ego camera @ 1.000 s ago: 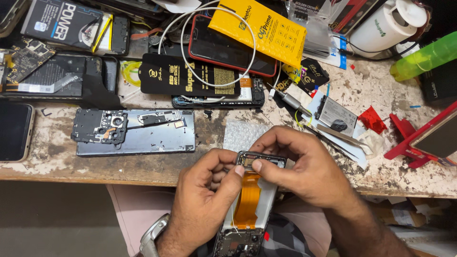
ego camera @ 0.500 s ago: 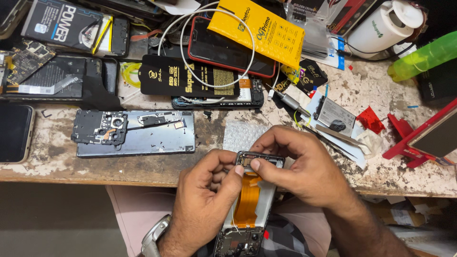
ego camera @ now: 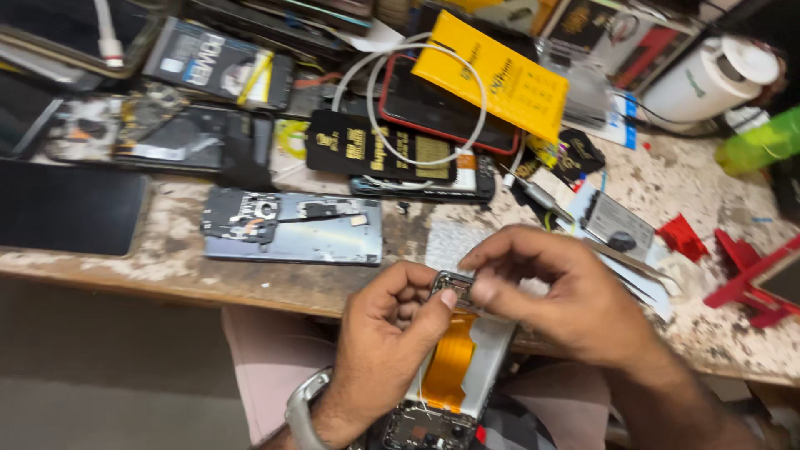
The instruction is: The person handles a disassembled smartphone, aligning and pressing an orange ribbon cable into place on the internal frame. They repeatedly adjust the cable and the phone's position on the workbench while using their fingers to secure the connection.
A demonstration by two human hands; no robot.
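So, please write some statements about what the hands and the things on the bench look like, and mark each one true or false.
1. Both hands, left hand and right hand, grip the opened phone. True.
2. The opened phone shows an orange flat cable. True.
3. The white cable is coiled on the floor. False: it loops over the red-edged phone on the bench.
4. The yellow packet lies under the left hand. False: it lies at the back of the bench.
5. A second opened phone lies on the bench, untouched. True.
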